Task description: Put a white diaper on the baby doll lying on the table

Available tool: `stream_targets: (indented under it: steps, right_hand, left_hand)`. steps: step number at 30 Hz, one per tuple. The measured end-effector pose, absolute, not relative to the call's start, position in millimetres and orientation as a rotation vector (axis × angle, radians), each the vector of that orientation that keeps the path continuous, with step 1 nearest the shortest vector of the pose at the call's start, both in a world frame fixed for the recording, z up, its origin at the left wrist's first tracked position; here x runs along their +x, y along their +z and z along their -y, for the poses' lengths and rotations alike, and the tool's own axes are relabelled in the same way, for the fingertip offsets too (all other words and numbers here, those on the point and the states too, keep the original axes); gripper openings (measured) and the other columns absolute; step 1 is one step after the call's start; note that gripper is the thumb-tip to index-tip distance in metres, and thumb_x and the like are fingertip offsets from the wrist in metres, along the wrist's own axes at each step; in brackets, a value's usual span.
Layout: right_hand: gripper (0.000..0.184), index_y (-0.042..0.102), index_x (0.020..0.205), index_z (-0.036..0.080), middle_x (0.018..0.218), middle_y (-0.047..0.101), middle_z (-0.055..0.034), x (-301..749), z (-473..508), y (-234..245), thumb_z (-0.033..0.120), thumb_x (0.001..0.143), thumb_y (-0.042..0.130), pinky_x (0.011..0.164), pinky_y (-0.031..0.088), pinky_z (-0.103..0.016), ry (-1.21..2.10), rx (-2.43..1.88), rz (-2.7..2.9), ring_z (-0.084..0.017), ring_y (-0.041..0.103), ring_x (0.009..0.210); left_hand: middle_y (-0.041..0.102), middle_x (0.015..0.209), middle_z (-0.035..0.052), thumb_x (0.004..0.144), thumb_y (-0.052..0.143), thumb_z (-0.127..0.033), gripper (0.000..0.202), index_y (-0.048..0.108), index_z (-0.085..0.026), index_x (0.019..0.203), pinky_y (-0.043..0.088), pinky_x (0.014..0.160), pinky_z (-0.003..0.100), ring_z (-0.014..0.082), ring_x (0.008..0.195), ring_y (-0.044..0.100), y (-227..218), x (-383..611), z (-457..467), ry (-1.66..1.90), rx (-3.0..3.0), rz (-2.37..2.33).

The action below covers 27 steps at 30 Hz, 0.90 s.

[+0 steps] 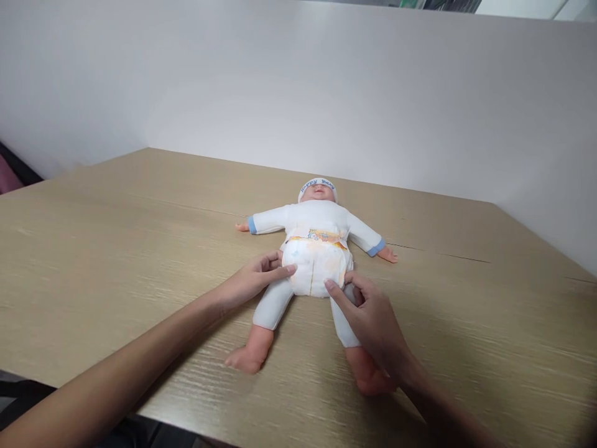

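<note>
On table [140,249]: one doll [317,218], one diaper [317,264]; two hands, left grip [254,278] resting spread on it, right grip [361,305] pinching its edge.

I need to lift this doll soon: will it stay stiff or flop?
The doll probably flops somewhat: its cloth-covered arms and legs lie splayed flat on the table. It is unlikely to roll. The diaper looks soft and crushable.

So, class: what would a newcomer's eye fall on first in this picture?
A baby doll lying on its back in the middle of the wooden table, arms spread, wearing a white diaper. The left hand touches the diaper's edge on one side, and the right hand pinches it at the other.
</note>
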State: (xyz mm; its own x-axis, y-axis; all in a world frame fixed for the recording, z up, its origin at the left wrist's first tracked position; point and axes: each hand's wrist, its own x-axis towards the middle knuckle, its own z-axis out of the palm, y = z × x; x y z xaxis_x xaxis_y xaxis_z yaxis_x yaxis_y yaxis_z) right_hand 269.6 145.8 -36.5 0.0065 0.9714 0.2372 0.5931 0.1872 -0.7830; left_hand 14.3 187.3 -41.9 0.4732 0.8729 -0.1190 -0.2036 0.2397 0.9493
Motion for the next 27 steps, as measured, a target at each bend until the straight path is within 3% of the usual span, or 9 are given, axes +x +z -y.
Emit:
stream_targets:
  steps: [6, 11, 13, 17, 20, 23, 27]
  right_hand:
    - [0.035, 0.070, 0.085, 0.024, 0.073, 0.056, 0.0011, 268, -146, -39, 0.056, 0.100, 0.071, 0.072, 0.042, -0.035, 0.433, -1.470, 1.724, -0.022, 0.054, 0.075]
    - [0.027, 0.077, 0.099, 0.023, 0.106, 0.072, -0.0076, 272, -142, -41, 0.049, 0.100, 0.072, 0.082, 0.049, -0.039, 0.338, -1.392, 1.732, -0.026, 0.065, 0.096]
    - [0.027, 0.079, 0.109, 0.024, 0.114, 0.072, -0.0083, 277, -137, -40, 0.048, 0.102, 0.069, 0.084, 0.051, -0.040, 0.345, -1.390, 1.737, -0.026, 0.065, 0.096]
    - [0.031, 0.076, 0.118, 0.025, 0.104, 0.072, -0.0064, 287, -133, -37, 0.052, 0.107, 0.063, 0.081, 0.054, -0.042, 0.305, -1.415, 1.703, -0.024, 0.060, 0.080]
    - [0.038, 0.069, 0.134, 0.023, 0.126, 0.075, -0.0122, 288, -145, -38, 0.050, 0.109, 0.060, 0.100, 0.055, -0.051, 0.172, -1.328, 1.718, -0.031, 0.068, 0.107]
    - [0.052, 0.056, 0.158, 0.022, 0.157, 0.064, -0.0148, 287, -168, -45, 0.046, 0.113, 0.055, 0.124, 0.044, -0.057, 0.178, -1.181, 1.833, -0.034, 0.057, 0.146]
    - [0.049, 0.061, 0.159, 0.026, 0.161, 0.064, -0.0105, 300, -206, -57, 0.045, 0.116, 0.045, 0.128, 0.043, -0.054, 0.238, -0.968, 1.993, -0.031, 0.057, 0.151]
  left_hand:
    - [0.080, 0.114, 0.0110, 0.092, 0.087, -0.052, 0.044, 0.071, -0.019, 0.118, 0.058, 0.095, 0.041, 0.0276, 0.106, 0.075, -47, 12, -192, 0.873, 1.131, -0.849]
    - [0.078, 0.095, 0.0041, 0.093, 0.083, -0.054, 0.046, 0.061, -0.022, 0.118, 0.056, 0.078, 0.037, 0.0222, 0.087, 0.073, -38, 6, -181, 0.991, 1.290, -1.100]
    - [0.080, 0.101, 0.0047, 0.097, 0.078, -0.053, 0.046, 0.059, -0.023, 0.127, 0.056, 0.080, 0.038, 0.0236, 0.093, 0.074, -32, 4, -174, 1.040, 1.496, -1.213]
    - [0.076, 0.125, 0.0077, 0.106, 0.068, -0.045, 0.033, 0.060, -0.025, 0.132, 0.057, 0.093, 0.044, 0.0262, 0.108, 0.070, -24, 5, -178, 1.219, 2.069, -1.394]
    - [0.066, 0.149, 0.0112, 0.110, 0.060, -0.042, 0.035, 0.060, -0.026, 0.142, 0.049, 0.117, 0.053, 0.0313, 0.135, 0.061, -27, 9, -195, 1.259, 2.387, -1.329]
    - [0.055, 0.165, 0.0110, 0.115, 0.052, -0.046, 0.048, 0.053, -0.028, 0.159, 0.040, 0.129, 0.055, 0.0330, 0.152, 0.050, -34, 13, -212, 1.117, 2.490, -1.206]
    - [0.055, 0.164, 0.0100, 0.118, 0.041, -0.049, 0.054, 0.050, -0.032, 0.168, 0.038, 0.129, 0.055, 0.0329, 0.151, 0.048, -46, 13, -227, 1.052, 2.531, -1.139]
